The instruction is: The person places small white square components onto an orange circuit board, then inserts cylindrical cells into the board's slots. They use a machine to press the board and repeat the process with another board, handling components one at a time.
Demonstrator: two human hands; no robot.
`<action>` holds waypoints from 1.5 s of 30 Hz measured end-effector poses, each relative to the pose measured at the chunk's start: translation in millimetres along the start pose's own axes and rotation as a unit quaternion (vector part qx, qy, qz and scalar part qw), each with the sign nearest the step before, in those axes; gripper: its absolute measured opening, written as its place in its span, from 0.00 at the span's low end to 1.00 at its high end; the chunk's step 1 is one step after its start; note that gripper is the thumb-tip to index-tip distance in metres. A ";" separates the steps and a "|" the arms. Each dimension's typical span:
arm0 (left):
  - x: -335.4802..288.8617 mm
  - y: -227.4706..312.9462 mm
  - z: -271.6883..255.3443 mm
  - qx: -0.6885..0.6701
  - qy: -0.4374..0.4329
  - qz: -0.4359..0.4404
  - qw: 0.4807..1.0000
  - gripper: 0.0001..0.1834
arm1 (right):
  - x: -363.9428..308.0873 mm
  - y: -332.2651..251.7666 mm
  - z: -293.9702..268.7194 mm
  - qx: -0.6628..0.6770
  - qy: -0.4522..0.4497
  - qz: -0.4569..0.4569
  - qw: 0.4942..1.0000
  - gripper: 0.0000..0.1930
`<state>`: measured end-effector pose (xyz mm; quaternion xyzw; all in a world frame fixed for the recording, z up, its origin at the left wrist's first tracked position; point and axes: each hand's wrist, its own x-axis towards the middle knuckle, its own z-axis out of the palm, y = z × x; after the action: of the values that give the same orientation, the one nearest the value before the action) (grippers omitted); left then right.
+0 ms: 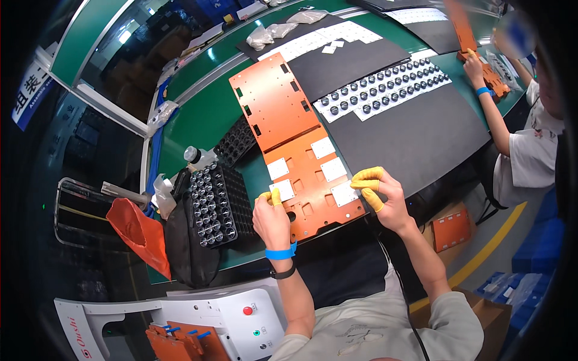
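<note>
An orange hinged metal panel (314, 212) lies opened out before me, its upper leaf (271, 102) full of small holes and slots. Several white square plates rest on the lower leaf, among them a far-right plate (323, 147). My left hand (272, 219), fingers curled and tipped with yellow finger cots, holds the outer edge of a left-side white plate (283, 190). With yellow-covered thumb and fingers, my right hand (385, 195) pinches the outer corner of the lowest right white plate (344, 194). Both plates lie on or against the panel; any gap beneath is hidden.
Left of the panel stands a black tray (220, 204) of clear round lenses, beside a white-capped bottle (194, 155). Rows of black round parts on white plates (385, 90) lie on a dark mat (409, 141). At right, a co-worker's hand (474, 69) handles another orange panel (460, 27).
</note>
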<state>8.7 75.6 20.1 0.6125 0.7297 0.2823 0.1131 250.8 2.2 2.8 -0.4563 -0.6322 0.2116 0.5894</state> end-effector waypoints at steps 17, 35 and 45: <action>10.4 -11.3 3.7 -0.041 -0.092 -0.034 0.994 0.20 | -12.8 17.3 5.5 0.033 0.002 0.056 0.998 0.07; -6.6 -9.2 12.8 -0.053 -0.024 -0.076 0.995 0.21 | -12.1 21.8 7.0 0.039 0.016 0.088 0.995 0.06; -7.7 -10.7 15.9 -0.045 -0.006 -0.083 0.996 0.23 | -12.7 20.5 12.2 -0.003 0.008 0.063 0.998 0.06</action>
<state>9.7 71.6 -0.2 0.5462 0.7636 0.3006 0.1680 244.7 5.1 -23.4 -0.4985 -0.5981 0.2428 0.5786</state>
